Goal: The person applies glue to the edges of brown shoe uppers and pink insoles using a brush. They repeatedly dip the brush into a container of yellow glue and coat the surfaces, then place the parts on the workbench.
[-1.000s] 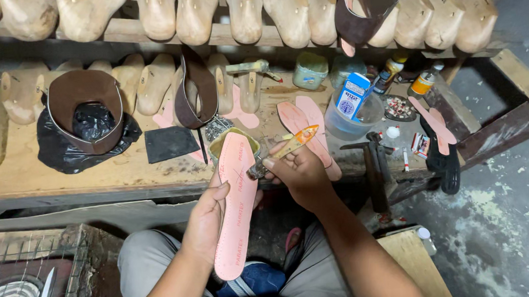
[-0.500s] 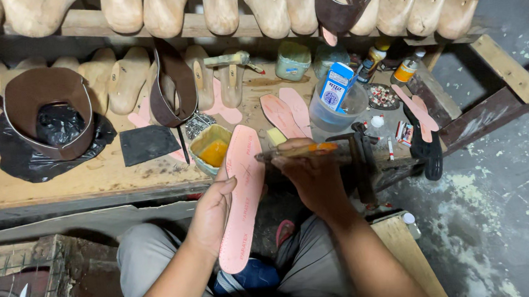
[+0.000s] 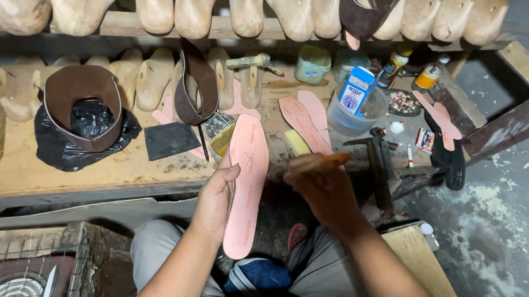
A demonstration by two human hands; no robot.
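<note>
My left hand grips a long pink shoe insole by its left edge and holds it upright over my lap, toe end up near the bench edge. To the right of the insole, my right hand is closed on a brush with an orange handle, blurred by motion and held level. A small open tin of yellow glue sits on the wooden workbench just behind the insole's tip.
More pink insoles lie on the bench, with a hammer, a clear tub holding a blue carton, brown leather uppers and a black bag. Wooden shoe lasts line the rack above. A wire crate stands at lower left.
My right hand has drawn the brush off the insole's upper part and swung it to the right. My left hand still holds the insole.
</note>
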